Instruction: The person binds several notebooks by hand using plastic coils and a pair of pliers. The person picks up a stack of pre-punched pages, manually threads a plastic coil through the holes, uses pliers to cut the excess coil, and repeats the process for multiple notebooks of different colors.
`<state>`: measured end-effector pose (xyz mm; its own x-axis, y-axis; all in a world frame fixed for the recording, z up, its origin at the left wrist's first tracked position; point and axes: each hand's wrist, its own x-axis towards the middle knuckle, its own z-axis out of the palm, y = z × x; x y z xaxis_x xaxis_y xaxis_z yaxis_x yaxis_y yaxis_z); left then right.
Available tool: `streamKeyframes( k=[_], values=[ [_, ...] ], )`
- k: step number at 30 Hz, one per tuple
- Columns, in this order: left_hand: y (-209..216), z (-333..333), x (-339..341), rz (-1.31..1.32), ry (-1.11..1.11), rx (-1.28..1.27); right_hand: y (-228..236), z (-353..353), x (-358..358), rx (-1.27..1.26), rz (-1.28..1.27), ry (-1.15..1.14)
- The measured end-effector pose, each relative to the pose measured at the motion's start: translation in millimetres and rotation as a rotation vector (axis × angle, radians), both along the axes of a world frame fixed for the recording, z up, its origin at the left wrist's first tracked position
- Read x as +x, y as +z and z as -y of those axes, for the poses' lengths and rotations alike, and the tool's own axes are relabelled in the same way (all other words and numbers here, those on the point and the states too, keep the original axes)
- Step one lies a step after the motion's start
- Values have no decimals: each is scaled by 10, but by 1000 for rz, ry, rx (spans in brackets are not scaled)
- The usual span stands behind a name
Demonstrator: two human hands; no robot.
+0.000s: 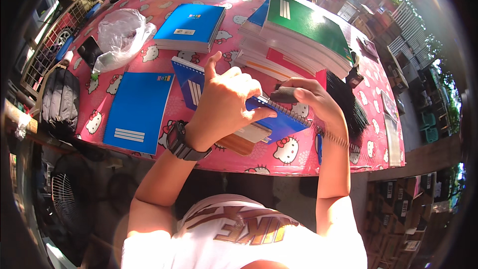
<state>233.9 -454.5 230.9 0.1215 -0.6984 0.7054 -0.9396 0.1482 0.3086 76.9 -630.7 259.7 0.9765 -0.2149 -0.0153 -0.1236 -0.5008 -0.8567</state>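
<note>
My left hand (pixel 224 102), with a dark watch on its wrist, grips a blue notebook (pixel 289 125) tilted over the table, thumb pressed on its cover. Along the notebook's upper edge runs a wire coil (pixel 294 113), and its loose end trails past my right wrist. Closed round a dark grey, rounded object (pixel 284 94) is my right hand (pixel 318 102), right beside the coil; the object's kind is unclear. Left of my left hand, a blue cover with white lines (pixel 186 82) shows, partly hidden. Below the hands lies a brown wooden block (pixel 236 144), partly covered.
A blue notebook (pixel 137 109) lies at the left, with a blue notebook stack (pixel 191 22) behind. At the back right stands a taller stack topped by a green notebook (pixel 308 25). A plastic bag (pixel 122 37), a grey pouch (pixel 59 97) and black bristly material (pixel 351 104) flank them.
</note>
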Motion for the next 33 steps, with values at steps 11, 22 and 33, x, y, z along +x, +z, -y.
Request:
streamKeyframes(
  k=[11,22,33],
  values=[
    [-32,-123,132,-39,73,-58,-31,-183,161,412,448,177],
    [-65,-222,272,12,134,-56,4,-72,384,-196,-72,20],
    [-69,-183,290,-105,83,-108,24,-275,421,321,309,200]
  ],
)
